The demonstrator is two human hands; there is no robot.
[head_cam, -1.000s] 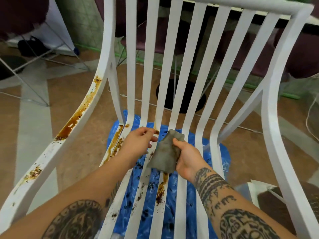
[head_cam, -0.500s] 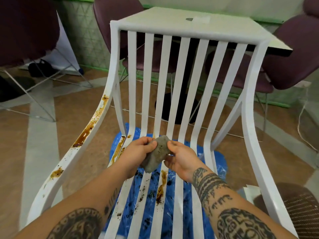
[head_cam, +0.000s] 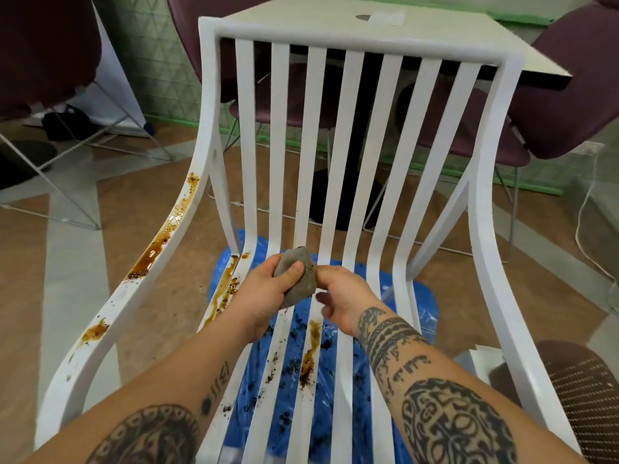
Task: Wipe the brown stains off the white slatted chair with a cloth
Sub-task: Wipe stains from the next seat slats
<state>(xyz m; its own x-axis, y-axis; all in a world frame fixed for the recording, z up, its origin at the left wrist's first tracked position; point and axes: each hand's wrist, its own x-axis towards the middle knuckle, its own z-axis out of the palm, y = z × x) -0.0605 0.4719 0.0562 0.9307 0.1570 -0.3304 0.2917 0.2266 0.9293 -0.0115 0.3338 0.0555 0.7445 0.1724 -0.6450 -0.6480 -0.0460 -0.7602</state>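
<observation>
Brown stains (head_cam: pixel 152 251) streak the left arm of the white chair (head_cam: pixel 348 40), and more run down the seat slats; above those slats the left hand (head_cam: pixel 264 296) grips a bunched grey cloth (head_cam: pixel 298 279), thumb on top; the right hand (head_cam: pixel 345 296) seems to pinch the cloth's right edge, fingertips partly hidden; a blue plastic sheet (head_cam: pixel 425 306) lies under the chair.

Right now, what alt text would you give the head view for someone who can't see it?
Over a white slatted chair, the left hand grips a balled grey cloth and the right hand pinches its edge. Brown stains streak the chair's left side and seat, with a blue sheet on the floor beneath.
</observation>
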